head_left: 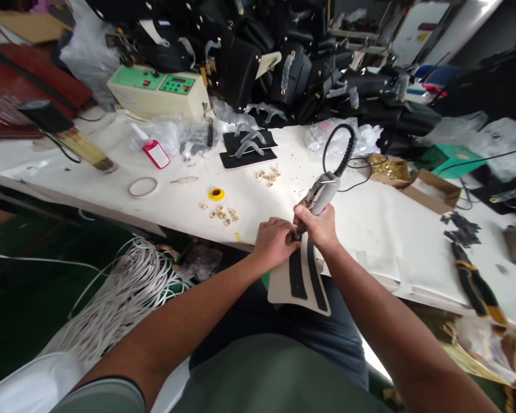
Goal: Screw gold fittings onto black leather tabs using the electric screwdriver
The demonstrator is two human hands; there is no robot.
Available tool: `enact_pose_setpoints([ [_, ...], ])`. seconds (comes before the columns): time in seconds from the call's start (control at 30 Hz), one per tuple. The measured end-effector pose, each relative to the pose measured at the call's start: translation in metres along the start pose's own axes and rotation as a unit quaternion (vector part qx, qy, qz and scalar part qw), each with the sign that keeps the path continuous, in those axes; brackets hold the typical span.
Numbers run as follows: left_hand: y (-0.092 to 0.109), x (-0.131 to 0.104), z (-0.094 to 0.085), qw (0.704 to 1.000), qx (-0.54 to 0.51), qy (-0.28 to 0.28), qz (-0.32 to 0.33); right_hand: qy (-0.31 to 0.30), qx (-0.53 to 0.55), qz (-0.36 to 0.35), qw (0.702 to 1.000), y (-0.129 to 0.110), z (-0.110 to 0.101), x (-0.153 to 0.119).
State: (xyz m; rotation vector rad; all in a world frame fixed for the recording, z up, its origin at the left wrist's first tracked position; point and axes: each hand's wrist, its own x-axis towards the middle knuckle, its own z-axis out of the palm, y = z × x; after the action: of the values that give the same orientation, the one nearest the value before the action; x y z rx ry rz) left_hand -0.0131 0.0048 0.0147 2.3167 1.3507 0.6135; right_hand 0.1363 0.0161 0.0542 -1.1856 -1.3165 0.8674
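My right hand [320,223] is wrapped round a grey electric screwdriver [324,190] with a black coiled cord. The tool tilts down, its tip close to my left fingers. My left hand [277,242] is closed at the upper end of a beige panel with black strips [285,282], by a small dark piece with a metal part [297,236]. Exactly what the fingertips pinch is partly hidden. The panel hangs past the table's front edge over my lap. Gold-coloured metal fittings [220,213] lie left of my hands, with another small pile [269,176] further back.
On the white table [180,201] are a yellow ring [216,194], a red bottle [155,154], black flap pieces [249,150], a box of gold hardware [387,168] and black-and-yellow pliers [475,281]. Behind stand a control box [159,92] and black bags [292,71]. White cord [124,304] heaps below left.
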Motion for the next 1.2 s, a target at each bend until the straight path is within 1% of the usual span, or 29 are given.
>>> enact_pose_setpoints([
  [0.1, 0.000, 0.000, 0.002, 1.000, -0.001, 0.005, -0.001, 0.013, 0.054, 0.034, 0.998, -0.001, -0.004, 0.000],
  [0.23, -0.001, 0.001, 0.004, 1.000, 0.001, 0.010, 0.002, 0.024, 0.049, 0.037, 0.998, -0.004, -0.005, -0.003],
  [0.3, -0.001, 0.002, 0.004, 1.000, 0.011, 0.005, 0.001, 0.009, 0.039, 0.035, 0.999, -0.009, -0.002, -0.004],
  [0.4, -0.001, 0.003, 0.003, 1.000, 0.022, -0.004, -0.005, -0.035, 0.044, 0.027, 0.998, -0.019, 0.001, -0.003],
  [0.43, -0.001, 0.003, 0.003, 1.000, 0.020, -0.003, -0.006, -0.041, 0.047, 0.023, 0.998, -0.023, 0.000, -0.002],
  [0.47, -0.001, 0.003, 0.003, 1.000, 0.015, -0.002, -0.005, -0.035, 0.047, 0.020, 0.998, -0.026, -0.003, -0.001],
  [0.53, -0.001, 0.002, 0.003, 1.000, 0.003, 0.003, 0.000, 0.013, 0.028, 0.031, 0.999, -0.029, -0.015, 0.003],
  [0.6, -0.002, 0.001, 0.004, 1.000, -0.004, 0.007, 0.006, 0.074, -0.039, 0.053, 0.995, -0.025, -0.037, 0.009],
  [0.63, -0.003, 0.000, 0.005, 1.000, -0.006, 0.007, 0.007, 0.096, -0.094, 0.060, 0.989, -0.020, -0.051, 0.013],
  [0.67, -0.004, 0.000, 0.005, 1.000, -0.008, 0.007, 0.009, 0.108, -0.164, 0.063, 0.979, -0.013, -0.066, 0.017],
  [0.7, -0.005, -0.001, 0.006, 1.000, -0.008, 0.007, 0.010, 0.111, -0.242, 0.061, 0.962, -0.005, -0.082, 0.021],
  [0.73, -0.006, -0.001, 0.007, 1.000, -0.007, 0.008, 0.010, 0.102, -0.323, 0.066, 0.939, 0.005, -0.097, 0.023],
  [0.8, -0.008, -0.001, 0.008, 1.000, -0.002, 0.011, 0.008, 0.067, -0.451, 0.105, 0.884, 0.025, -0.125, 0.025],
  [0.83, -0.009, -0.001, 0.009, 1.000, 0.002, 0.015, 0.006, 0.048, -0.492, 0.123, 0.861, 0.033, -0.135, 0.023],
  [0.87, -0.010, -0.001, 0.010, 1.000, 0.006, 0.018, 0.003, 0.033, -0.519, 0.133, 0.844, 0.040, -0.143, 0.019],
  [0.9, -0.010, -0.001, 0.010, 1.000, 0.010, 0.020, 0.002, 0.029, -0.536, 0.131, 0.834, 0.046, -0.148, 0.014],
  [0.93, -0.010, -0.001, 0.010, 1.000, 0.013, 0.022, 0.002, 0.041, -0.546, 0.116, 0.828, 0.049, -0.149, 0.008],
  [1.0, -0.010, -0.001, 0.010, 0.999, 0.014, 0.028, 0.006, 0.090, -0.546, 0.057, 0.831, 0.049, -0.142, -0.007],
  [1.03, -0.010, -0.001, 0.010, 0.999, 0.012, 0.032, 0.009, 0.106, -0.532, 0.018, 0.840, 0.048, -0.133, -0.016],
  [1.07, -0.010, -0.002, 0.010, 0.999, 0.010, 0.037, 0.013, 0.102, -0.510, -0.021, 0.854, 0.045, -0.122, -0.023],
  [1.1, -0.010, -0.002, 0.010, 0.999, 0.007, 0.044, 0.017, 0.077, -0.483, -0.053, 0.871, 0.043, -0.110, -0.031],
  [1.13, -0.010, -0.003, 0.010, 0.998, 0.005, 0.051, 0.021, 0.028, -0.454, -0.071, 0.888, 0.041, -0.097, -0.036],
  [1.2, -0.011, -0.004, 0.011, 0.997, 0.000, 0.068, 0.031, -0.071, -0.412, -0.058, 0.907, 0.040, -0.073, -0.043],
])
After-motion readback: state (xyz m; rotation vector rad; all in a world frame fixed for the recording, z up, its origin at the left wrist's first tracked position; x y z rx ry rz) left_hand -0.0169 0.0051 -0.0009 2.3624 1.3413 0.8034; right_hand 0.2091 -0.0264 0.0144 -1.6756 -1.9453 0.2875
